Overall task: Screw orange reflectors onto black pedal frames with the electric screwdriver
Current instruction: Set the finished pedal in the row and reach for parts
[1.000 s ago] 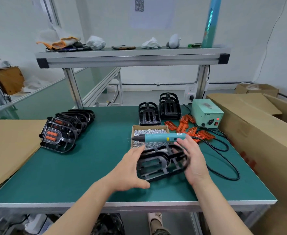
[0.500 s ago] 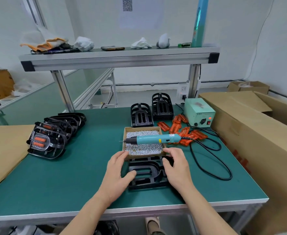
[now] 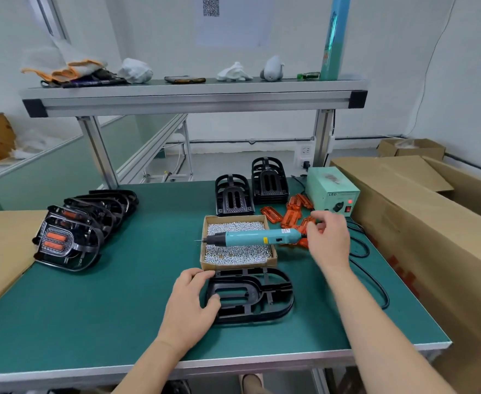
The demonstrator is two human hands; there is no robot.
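A black pedal frame [image 3: 257, 298] lies flat near the table's front edge. My left hand [image 3: 189, 304] grips its left end, thumb inside the opening and fingers over the far corner. My right hand [image 3: 328, 241] hovers over the pile of orange reflectors [image 3: 289, 216], fingers loosely curled, with nothing plainly held. The teal electric screwdriver [image 3: 250, 238] lies across a cardboard tray [image 3: 204, 245] full of silver screws, tip pointing left, its rear end just left of my right hand.
Two stacks of bare black frames [image 3: 233, 196] stand behind the tray. Finished pedals with reflectors [image 3: 68, 234] are lined up at the left. A green power box [image 3: 331, 191] and its black cable [image 3: 375, 285] sit right, beside a large cardboard box [image 3: 432, 223]. A shelf [image 3: 193, 98] spans overhead.
The pedal frame was set down flat in front of the screw tray. My right hand let go of it and moved up and right to the orange reflectors; my left hand stayed on the frame.
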